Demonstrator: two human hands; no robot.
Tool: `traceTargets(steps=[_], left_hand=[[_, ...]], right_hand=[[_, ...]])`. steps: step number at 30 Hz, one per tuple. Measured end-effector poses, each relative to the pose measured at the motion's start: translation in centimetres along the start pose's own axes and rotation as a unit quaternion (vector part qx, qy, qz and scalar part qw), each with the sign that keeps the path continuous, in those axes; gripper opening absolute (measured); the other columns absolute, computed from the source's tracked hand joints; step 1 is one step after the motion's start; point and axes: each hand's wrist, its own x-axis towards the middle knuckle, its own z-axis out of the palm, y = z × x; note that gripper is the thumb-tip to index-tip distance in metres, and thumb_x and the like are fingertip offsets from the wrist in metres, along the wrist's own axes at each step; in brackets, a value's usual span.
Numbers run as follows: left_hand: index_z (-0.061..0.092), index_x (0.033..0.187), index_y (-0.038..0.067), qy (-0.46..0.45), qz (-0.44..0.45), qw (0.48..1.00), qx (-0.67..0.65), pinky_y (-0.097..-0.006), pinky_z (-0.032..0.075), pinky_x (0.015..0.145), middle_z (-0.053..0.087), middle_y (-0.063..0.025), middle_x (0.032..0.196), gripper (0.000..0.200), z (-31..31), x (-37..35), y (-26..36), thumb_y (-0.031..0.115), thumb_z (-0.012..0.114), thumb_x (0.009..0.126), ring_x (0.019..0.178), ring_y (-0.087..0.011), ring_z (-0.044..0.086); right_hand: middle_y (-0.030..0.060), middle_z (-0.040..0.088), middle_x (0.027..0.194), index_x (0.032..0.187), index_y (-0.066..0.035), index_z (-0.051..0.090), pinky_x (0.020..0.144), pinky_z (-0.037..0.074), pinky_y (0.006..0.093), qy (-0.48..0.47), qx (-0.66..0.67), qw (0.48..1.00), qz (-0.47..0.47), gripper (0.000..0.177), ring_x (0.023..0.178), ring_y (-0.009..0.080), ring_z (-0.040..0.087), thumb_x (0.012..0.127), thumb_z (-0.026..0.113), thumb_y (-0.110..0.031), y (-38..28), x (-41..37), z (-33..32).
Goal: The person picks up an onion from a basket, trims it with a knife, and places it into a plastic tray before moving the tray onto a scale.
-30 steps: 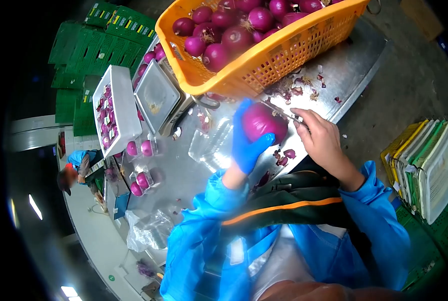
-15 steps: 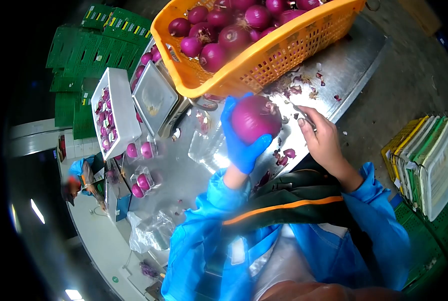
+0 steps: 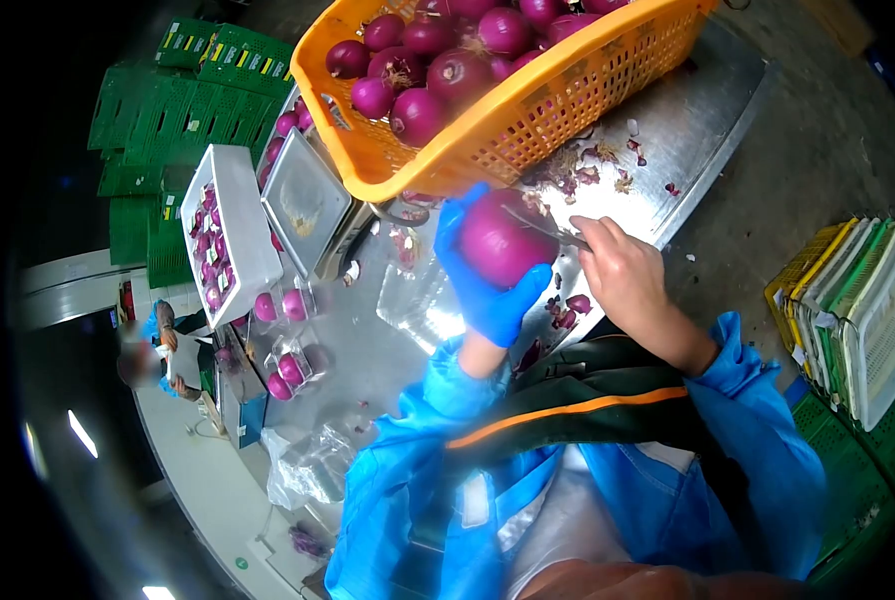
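Observation:
My left hand [image 3: 487,290], in a blue glove, holds a large purple onion [image 3: 507,240] from its left and lower side. The bare fingers of my right hand [image 3: 619,275] are closed on the handle of a small knife [image 3: 567,238], whose thin blade lies against the upper right of the onion. Torn onion skins [image 3: 565,317] are scattered on the metal table [image 3: 712,130] near both hands. Just above, an orange basket [image 3: 512,125] holds several purple onions [image 3: 459,75].
A scale [image 3: 307,205] stands left of the basket, beside a white crate [image 3: 252,235] of small onions. Clear trays [image 3: 417,308] and a plastic bag [image 3: 307,465] lie on the table. A co-worker [image 3: 167,350] is at far left. Stacked crates [image 3: 857,310] stand right.
My right hand has moved slightly left, bringing the knife blade onto the onion. The co-worker at far left has changed posture, with both hands now visible.

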Motion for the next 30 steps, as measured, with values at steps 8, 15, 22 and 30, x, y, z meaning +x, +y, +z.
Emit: traceTargets(steps=[8, 15, 22, 30], left_hand=[[0.022, 0.147, 0.008, -0.031, -0.116, 0.984, -0.131, -0.0446, 0.04, 0.107, 0.039, -0.0199, 0.145, 0.101, -0.8, 1.1, 1.0, 0.036, 0.083, 0.072, 0.13, -0.0322, 0.046], [0.031, 0.146, 0.005, -0.153, -0.266, 0.91, -0.278, -0.0431, 0.045, 0.104, 0.045, -0.0149, 0.139, 0.091, -0.9, 0.3, 0.9, 0.044, 0.076, 0.077, 0.128, -0.0293, 0.049], [0.037, 0.143, 0.005, -0.095, -0.399, 0.822, -0.396, -0.0418, 0.057, 0.087, 0.056, -0.0175, 0.128, 0.077, -1.0, 0.1, 0.7, 0.063, 0.047, 0.092, 0.113, -0.032, 0.062], [0.036, 0.144, 0.005, -0.126, -0.492, 0.659, -0.555, -0.0457, 0.061, 0.077, 0.054, -0.0271, 0.13, 0.078, -0.7, 1.1, 2.1, 0.065, 0.034, 0.095, 0.112, -0.0445, 0.06]], right_hand=[[0.0154, 0.068, 0.097, 0.128, -0.009, 0.058, 0.075, 0.053, 0.0383, 0.057, 0.255, 0.964, 0.043, 0.042, 0.087, 0.0307, 0.068, 0.087, 0.064, -0.017, -0.6, 0.8, -2.3], [0.0159, 0.067, 0.098, 0.129, -0.009, 0.056, 0.081, 0.053, 0.0395, -0.03, 0.14, 0.989, 0.047, 0.052, 0.093, 0.0339, 0.067, 0.087, 0.069, -0.037, 3.2, 4.5, 0.8], [0.0135, 0.067, 0.097, 0.126, -0.01, 0.058, 0.074, 0.052, 0.0351, -0.029, 0.209, 0.974, 0.085, 0.043, 0.085, 0.0258, 0.067, 0.089, 0.068, -0.03, 1.4, 2.4, -2.8], [0.0173, 0.067, 0.104, 0.122, -0.004, 0.061, 0.081, 0.051, 0.0338, 0.042, 0.103, 0.981, 0.158, 0.036, 0.096, 0.0254, 0.066, 0.091, 0.065, -0.021, 4.4, 3.4, 2.0]])
